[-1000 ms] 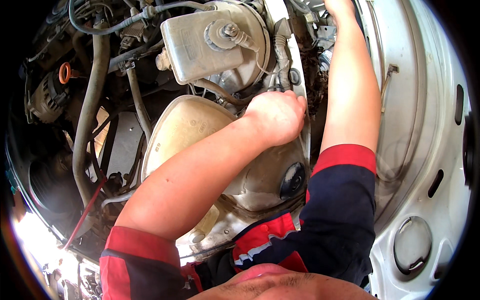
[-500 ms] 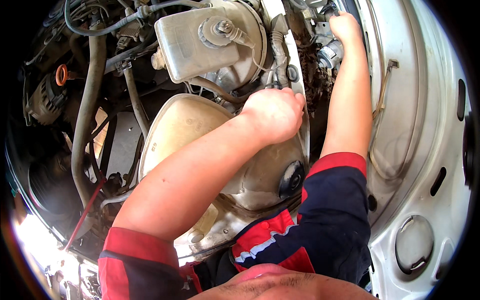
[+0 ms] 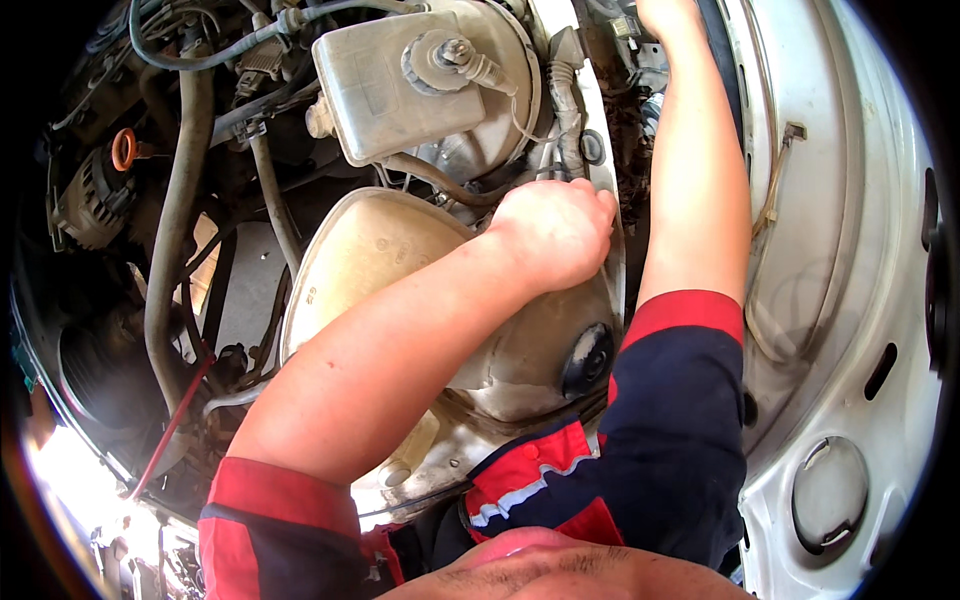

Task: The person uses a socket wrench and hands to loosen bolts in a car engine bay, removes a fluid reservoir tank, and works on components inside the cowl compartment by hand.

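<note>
My left hand (image 3: pixel 557 232) is closed in a fist against the pale metal body edge (image 3: pixel 618 250), back of the hand upward; whatever its fingers hold is hidden under it. It sits above a yellowed rounded plastic tank (image 3: pixel 375 240), close to a corrugated hose (image 3: pixel 565 115). My right hand (image 3: pixel 670 15) reaches far forward to the top edge of the picture, into the recess beyond the metal edge. Its fingers are cut off by the frame. Below that wrist, a small metal cylinder (image 3: pixel 652 112) is mostly covered by my forearm.
A translucent fluid reservoir (image 3: pixel 395 95) with a wired cap stands ahead. On the left are thick hoses (image 3: pixel 180 220), an orange ring handle (image 3: pixel 123 150) and an alternator (image 3: pixel 95 205). The white body panel (image 3: pixel 830 240) with a thin tube (image 3: pixel 775 190) runs down the right.
My right hand has moved farther forward, partly out of the picture, and its forearm now covers more of the cylinder. My left hand stays at the metal edge, barely shifted.
</note>
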A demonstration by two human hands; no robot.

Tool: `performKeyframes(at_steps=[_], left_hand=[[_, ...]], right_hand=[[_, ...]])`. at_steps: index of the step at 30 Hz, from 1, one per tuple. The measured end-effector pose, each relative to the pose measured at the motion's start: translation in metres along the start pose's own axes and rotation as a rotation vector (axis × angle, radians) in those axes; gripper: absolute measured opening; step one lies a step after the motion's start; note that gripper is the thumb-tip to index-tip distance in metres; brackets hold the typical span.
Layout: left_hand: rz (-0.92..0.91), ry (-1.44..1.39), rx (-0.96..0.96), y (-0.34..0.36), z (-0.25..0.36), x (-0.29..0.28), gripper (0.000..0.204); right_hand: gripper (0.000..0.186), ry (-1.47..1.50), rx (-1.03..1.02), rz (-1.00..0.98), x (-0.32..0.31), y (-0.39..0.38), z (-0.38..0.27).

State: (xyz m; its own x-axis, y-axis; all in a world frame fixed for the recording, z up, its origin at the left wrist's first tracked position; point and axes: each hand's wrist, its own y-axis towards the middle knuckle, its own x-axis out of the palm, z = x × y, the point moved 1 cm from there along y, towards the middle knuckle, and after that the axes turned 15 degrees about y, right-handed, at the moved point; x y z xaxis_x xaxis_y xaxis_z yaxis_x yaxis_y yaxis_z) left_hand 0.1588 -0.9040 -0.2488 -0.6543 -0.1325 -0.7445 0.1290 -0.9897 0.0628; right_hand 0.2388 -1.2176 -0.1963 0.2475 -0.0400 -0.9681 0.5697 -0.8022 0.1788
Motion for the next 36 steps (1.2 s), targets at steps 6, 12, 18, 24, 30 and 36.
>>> performKeyframes(at_steps=[6, 12, 18, 24, 30, 36], left_hand=[[-0.017, 0.000, -0.038, -0.005, -0.005, 0.003, 0.029], [-0.022, 0.003, -0.022, -0.004, -0.002, 0.002, 0.028], [-0.008, 0.009, -0.028, -0.006, -0.004, -0.001, 0.028], [-0.021, 0.029, -0.016, -0.002, -0.007, 0.003, 0.028], [-0.020, 0.029, -0.021, -0.004, -0.004, 0.006, 0.028], [-0.001, 0.008, -0.007, -0.005, -0.007, 0.007, 0.028]], right_hand=[[0.024, 0.380, 0.110, -0.147, -0.005, -0.012, -0.040], [0.031, 0.337, 0.132, -0.024, 0.002, 0.024, 0.019], [0.044, -0.372, -0.014, -0.218, -0.008, -0.005, 0.034], [0.041, -0.445, 0.011, -0.238, -0.019, -0.043, 0.016], [0.037, -0.256, -0.111, -0.107, 0.011, -0.001, 0.018], [0.033, 0.255, 0.095, -0.158, 0.005, 0.006, -0.022]])
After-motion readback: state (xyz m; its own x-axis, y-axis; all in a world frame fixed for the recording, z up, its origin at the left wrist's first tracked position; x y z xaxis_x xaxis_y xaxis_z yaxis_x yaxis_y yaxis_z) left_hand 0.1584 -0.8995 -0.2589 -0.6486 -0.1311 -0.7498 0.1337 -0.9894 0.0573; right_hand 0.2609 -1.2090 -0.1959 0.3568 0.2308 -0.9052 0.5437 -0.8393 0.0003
